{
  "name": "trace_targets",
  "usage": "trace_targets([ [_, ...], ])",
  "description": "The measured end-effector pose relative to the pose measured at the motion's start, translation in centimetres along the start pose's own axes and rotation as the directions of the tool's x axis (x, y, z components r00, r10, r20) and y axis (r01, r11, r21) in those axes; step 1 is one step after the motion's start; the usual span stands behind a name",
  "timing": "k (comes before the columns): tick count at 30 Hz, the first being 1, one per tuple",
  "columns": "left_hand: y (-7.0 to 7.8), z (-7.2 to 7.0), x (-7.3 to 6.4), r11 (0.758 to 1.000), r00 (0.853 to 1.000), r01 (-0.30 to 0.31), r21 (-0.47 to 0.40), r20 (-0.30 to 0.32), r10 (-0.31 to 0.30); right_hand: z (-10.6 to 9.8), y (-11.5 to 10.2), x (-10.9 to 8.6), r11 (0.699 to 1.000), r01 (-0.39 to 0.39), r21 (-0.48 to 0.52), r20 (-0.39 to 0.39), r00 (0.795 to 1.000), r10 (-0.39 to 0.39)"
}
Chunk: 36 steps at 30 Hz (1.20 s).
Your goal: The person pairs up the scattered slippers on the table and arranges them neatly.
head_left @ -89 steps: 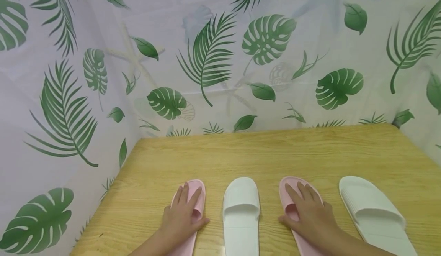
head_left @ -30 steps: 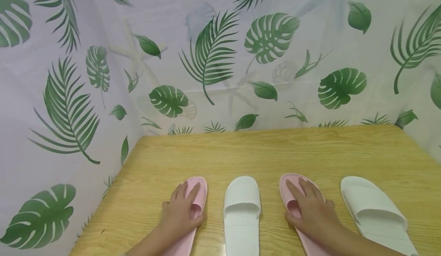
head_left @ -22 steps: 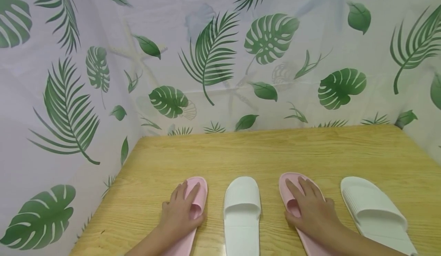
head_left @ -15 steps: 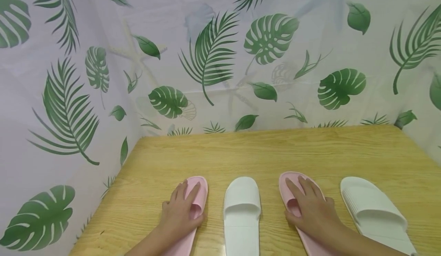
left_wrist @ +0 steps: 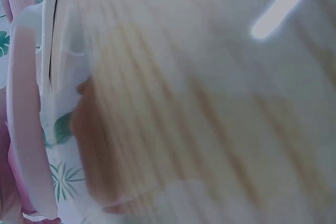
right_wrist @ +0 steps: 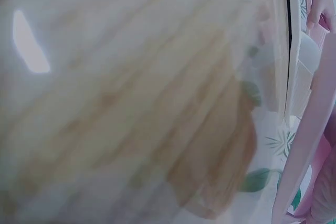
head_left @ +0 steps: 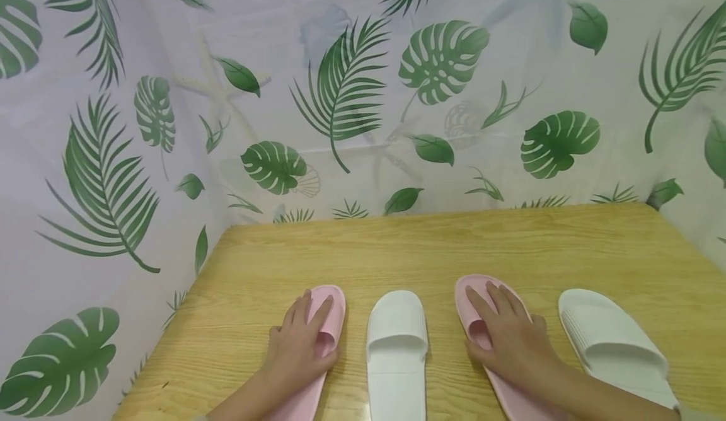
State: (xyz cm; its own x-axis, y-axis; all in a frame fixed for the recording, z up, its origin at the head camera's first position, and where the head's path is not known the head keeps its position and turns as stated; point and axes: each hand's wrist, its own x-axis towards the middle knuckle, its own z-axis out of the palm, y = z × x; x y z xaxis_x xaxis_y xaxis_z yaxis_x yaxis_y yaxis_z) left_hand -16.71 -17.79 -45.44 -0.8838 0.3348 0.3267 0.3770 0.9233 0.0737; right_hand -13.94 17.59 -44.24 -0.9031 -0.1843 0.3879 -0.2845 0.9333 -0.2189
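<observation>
My left hand point(head_left: 297, 348) holds the left pink slipper point(head_left: 334, 311), fingers spread over its strap and thumb along the inner side. In the same way my right hand point(head_left: 516, 342) grips the other pink slipper point(head_left: 467, 298), its thumb by the strap opening. Both toes point away from me. The left wrist view shows that pink slipper's side point(left_wrist: 23, 119) edge-on, with part of the hand point(left_wrist: 6, 177) behind it. Its partner point(right_wrist: 315, 108) appears likewise in the right wrist view. The heels run out of the head view.
Between the pink slippers lies a white slipper point(head_left: 397, 345); a second white slipper point(head_left: 615, 339) is to the right of my right hand. All are over a wood-grain table point(head_left: 431, 244). Leaf-print cloth point(head_left: 363, 188) hangs behind and at the sides.
Both pink slippers have shifted slightly away from me along with the hands, the right one more. The white slippers stay where they were.
</observation>
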Motion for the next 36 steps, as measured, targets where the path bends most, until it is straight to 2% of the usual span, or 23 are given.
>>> trace_targets([
  [12, 0.2, -0.3, 0.3, 1.0, 1.0, -0.004, -0.008, 0.019, 0.004, -0.4, -0.2, 0.6, 1.0, 0.006, -0.019, -0.013, 1.0, -0.006],
  [19, 0.5, -0.4, 0.7, 1.0, 1.0, -0.016, 0.0, 0.006, 0.016, -0.5, -0.2, 0.7, 1.0, 0.005, -0.013, -0.012, 1.0, -0.006],
  [29, 0.6, -0.7, 1.3, 1.0, 1.0, -0.016, -0.006, 0.023, 0.016, -0.3, 0.0, 1.7, 0.999, 0.044, -0.027, -0.048, 0.998, -0.045],
  [36, 0.8, -0.7, 1.6, 0.999, 0.999, -0.038, 0.008, 0.013, 0.038, -0.2, -0.1, 2.2, 0.999, 0.032, -0.01, -0.004, 0.999, -0.032],
])
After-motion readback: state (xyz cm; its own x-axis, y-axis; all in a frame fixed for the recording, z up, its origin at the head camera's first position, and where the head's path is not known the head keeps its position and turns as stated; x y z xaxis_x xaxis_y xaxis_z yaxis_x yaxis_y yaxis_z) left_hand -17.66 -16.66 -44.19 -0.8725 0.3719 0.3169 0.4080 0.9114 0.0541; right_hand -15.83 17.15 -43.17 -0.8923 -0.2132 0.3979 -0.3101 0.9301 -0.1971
